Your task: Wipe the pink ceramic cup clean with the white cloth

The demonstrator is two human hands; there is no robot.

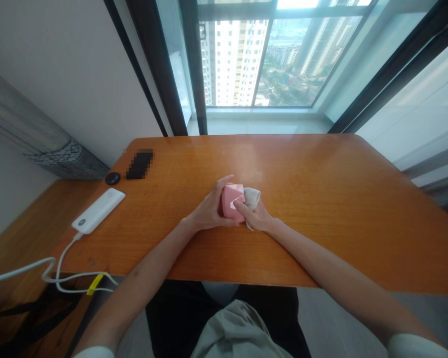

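Grey-green shirt front: one, nearest the camera, its folds (pixel 233 330) hanging at the bottom middle above two black trouser legs (pixel 168 318)
Desk: one, orange-brown wood (pixel 194 164), wide, its far edge just below the window
Window: one opening (pixel 298 59) beyond the desk, divided by pale bars, with tall buildings and greenery outside
Hands: two, both the wearer's own, both over the middle of the desk
Left hand: (pixel 211 211) half curled round the pink box, fingers along its far side, thumb along its near side
Right hand: (pixel 260 217) closed on the pale cloth, thumb pressed to the box's face; its other fingers are mostly hidden
White power bank: one (pixel 99 211), lying aslant at the left of the desk, one white cable (pixel 33 265) at its near end; a small round mark there is too small to read
Black rectangle: one (pixel 140 164), pixelated, so any lettering is unreadable
Pink box: one (pixel 231 196), angular, between the two hands; its longer side runs from the wearer toward the window; which end is its front, or whether it touches the wood, cannot be told
Pale cloth: one (pixel 252 197), bunched against the box's right side
Black disc: one (pixel 112 178), by the desk's left edge
Yellow band: one (pixel 96 283), across the cable
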